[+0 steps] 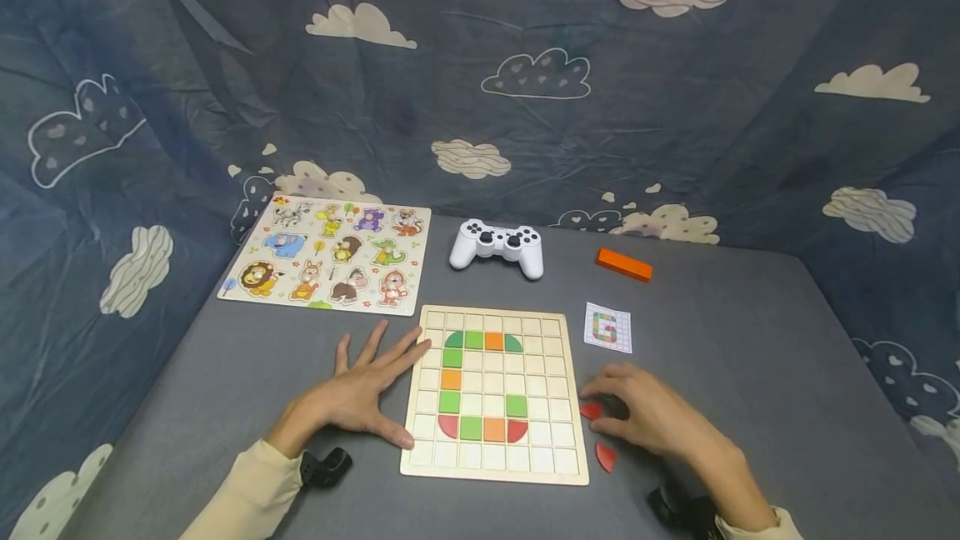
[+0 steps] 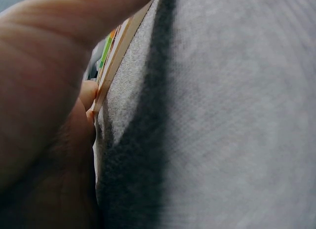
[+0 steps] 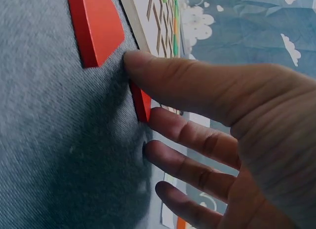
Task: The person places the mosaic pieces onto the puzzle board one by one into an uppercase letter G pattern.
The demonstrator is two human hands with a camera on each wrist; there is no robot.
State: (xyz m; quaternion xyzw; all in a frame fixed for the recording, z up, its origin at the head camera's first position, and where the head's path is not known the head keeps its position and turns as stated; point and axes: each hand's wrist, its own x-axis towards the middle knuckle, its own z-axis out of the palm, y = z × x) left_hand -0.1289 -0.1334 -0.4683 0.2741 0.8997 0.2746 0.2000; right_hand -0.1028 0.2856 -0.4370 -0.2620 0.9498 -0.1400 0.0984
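A wooden grid board (image 1: 555, 440) lies in the middle, with green, orange and red tiles (image 1: 471, 428) set in a C-like outline with a short upright at lower right. My left hand (image 1: 360, 394) rests at its left edge, fingers spread, fingertips and thumb touching the frame. In the left wrist view the board's edge (image 2: 116, 61) shows behind my thumb. Right of the board, the thumb and index finger of my right hand (image 1: 645, 411) pinch a red quarter-round piece (image 3: 141, 103) at table level. A second red piece (image 1: 606, 457) lies nearer me, apart from the hand.
A small pattern card (image 1: 608, 327) with a coloured G lies above my right hand. Farther back are an orange block (image 1: 624, 264), a white game controller (image 1: 497, 248) and an animal puzzle board (image 1: 326, 257). A cloud-patterned cloth (image 1: 525, 123) hangs behind the grey table.
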